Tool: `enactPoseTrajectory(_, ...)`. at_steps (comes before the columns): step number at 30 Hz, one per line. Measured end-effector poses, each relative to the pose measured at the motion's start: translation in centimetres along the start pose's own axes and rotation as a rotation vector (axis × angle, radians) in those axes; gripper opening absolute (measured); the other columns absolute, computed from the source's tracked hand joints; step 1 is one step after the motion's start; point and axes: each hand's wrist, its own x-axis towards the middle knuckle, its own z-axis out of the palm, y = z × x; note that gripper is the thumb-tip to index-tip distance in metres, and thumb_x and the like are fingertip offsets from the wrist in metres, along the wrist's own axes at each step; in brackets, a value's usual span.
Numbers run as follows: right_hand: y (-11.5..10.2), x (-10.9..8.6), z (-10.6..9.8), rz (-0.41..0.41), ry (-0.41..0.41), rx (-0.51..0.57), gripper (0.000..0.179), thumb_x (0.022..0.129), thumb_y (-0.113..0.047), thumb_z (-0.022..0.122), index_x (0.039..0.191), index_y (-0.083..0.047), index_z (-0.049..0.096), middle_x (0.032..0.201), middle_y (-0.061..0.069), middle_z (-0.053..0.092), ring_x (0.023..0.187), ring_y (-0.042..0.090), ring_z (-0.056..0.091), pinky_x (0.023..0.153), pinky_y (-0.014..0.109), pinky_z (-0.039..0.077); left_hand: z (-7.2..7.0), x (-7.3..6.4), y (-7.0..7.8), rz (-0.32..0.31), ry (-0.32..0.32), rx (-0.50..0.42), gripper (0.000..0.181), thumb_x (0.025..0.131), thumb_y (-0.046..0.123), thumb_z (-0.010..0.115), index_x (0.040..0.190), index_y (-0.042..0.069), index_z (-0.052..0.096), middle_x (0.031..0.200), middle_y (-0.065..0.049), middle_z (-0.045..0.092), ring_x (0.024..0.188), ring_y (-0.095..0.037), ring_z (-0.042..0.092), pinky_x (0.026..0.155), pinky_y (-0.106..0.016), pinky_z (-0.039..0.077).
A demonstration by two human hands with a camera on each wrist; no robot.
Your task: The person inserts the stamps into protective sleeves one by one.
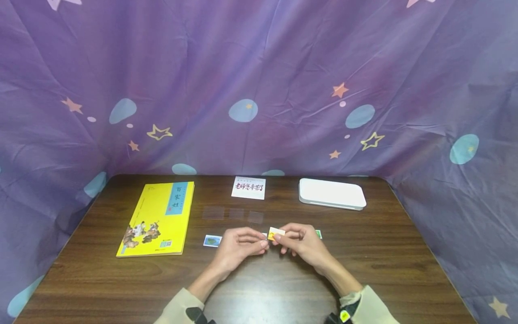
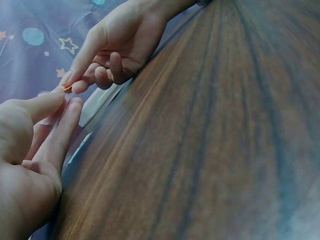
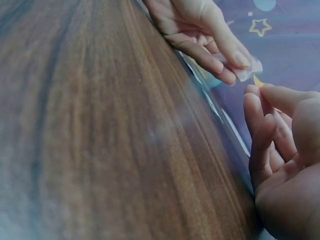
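Note:
Over the front middle of the table, my right hand point(image 1: 304, 243) pinches a small white-edged card like a stamp, with a yellow-orange picture point(image 1: 277, 233), between thumb and fingers. My left hand point(image 1: 242, 243) faces it, thumb and fingers pinching a small clear plastic sleeve point(image 3: 245, 73). The fingertips of both hands nearly meet, and the card's orange corner point(image 3: 257, 80) is close to the sleeve's edge; whether it is inside, I cannot tell. A blue stamp-like card point(image 1: 212, 240) lies left of my left hand. Behind my right hand, a green one point(image 1: 318, 234) is partly hidden.
Several clear sleeves point(image 1: 236, 213) lie in a row beyond my hands. A yellow book point(image 1: 158, 220) is at the left, a white card with red writing point(image 1: 248, 188) at the back, and a white flat case point(image 1: 332, 193) at the back right. A purple curtain point(image 1: 259, 148) hangs behind the table.

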Motion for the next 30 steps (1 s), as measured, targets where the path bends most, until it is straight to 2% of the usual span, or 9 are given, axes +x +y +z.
enactPoseTrajectory(4,-0.05,-0.03,0.01,-0.004,0.0,0.006,0.024,0.099,-0.027,0.081,0.113,-0.008,0.076,0.099,0.01,0.085,0.067,0.012,0.071,0.051,0.02,0.055,-0.01,0.05,-0.03,-0.016,0.028,-0.046,0.03,0.096,0.003,0.08,0.121,-0.011,0.072,0.118,-0.034,0.075,0.1,-0.032,0.081,0.095,-0.041,0.07)
enactPoseTrajectory(8,-0.01,0.0,0.01,-0.009,0.003,0.008,0.024,0.099,-0.027,0.081,0.114,-0.008,0.076,0.097,0.008,0.085,0.067,0.012,0.071,0.05,0.02,0.055,-0.05,0.16,-0.16,-0.032,0.044,-0.033,0.029,0.099,0.006,0.078,0.122,-0.011,0.072,0.114,-0.032,0.077,0.097,-0.031,0.081,0.092,-0.04,0.072)
enactPoseTrajectory(12,0.01,0.0,0.03,-0.014,0.004,0.015,0.024,0.1,-0.026,0.08,0.114,-0.008,0.076,0.098,0.008,0.085,0.066,0.012,0.071,0.05,0.02,0.054,-0.04,0.23,-0.24,-0.042,0.035,-0.023,0.029,0.101,0.009,0.076,0.122,-0.011,0.071,0.113,-0.034,0.076,0.096,-0.032,0.082,0.091,-0.04,0.072)
enactPoseTrajectory(20,0.11,0.1,0.02,-0.022,-0.001,0.012,0.025,0.101,-0.026,0.079,0.113,-0.005,0.075,0.1,0.013,0.084,0.067,0.012,0.071,0.05,0.02,0.054,-0.05,0.08,0.1,-0.023,-0.009,0.001,0.029,0.101,0.005,0.075,0.124,-0.011,0.069,0.12,-0.035,0.073,0.108,-0.04,0.078,0.097,-0.039,0.07)
enactPoseTrajectory(25,0.04,0.09,0.05,-0.015,0.0,0.019,0.026,0.1,-0.027,0.08,0.112,-0.004,0.075,0.1,0.014,0.084,0.067,0.012,0.071,0.05,0.02,0.054,-0.04,0.1,0.17,-0.029,-0.016,0.0,0.029,0.102,0.006,0.073,0.125,-0.011,0.068,0.12,-0.036,0.073,0.109,-0.039,0.078,0.098,-0.038,0.07)
enactPoseTrajectory(30,-0.05,0.01,0.1,-0.01,0.002,0.029,0.026,0.1,-0.028,0.08,0.113,-0.006,0.075,0.101,0.015,0.084,0.067,0.013,0.071,0.05,0.02,0.055,-0.12,0.11,-0.03,-0.03,-0.02,0.006,0.03,0.098,0.003,0.077,0.124,-0.01,0.07,0.119,-0.034,0.075,0.104,-0.033,0.081,0.097,-0.038,0.07)
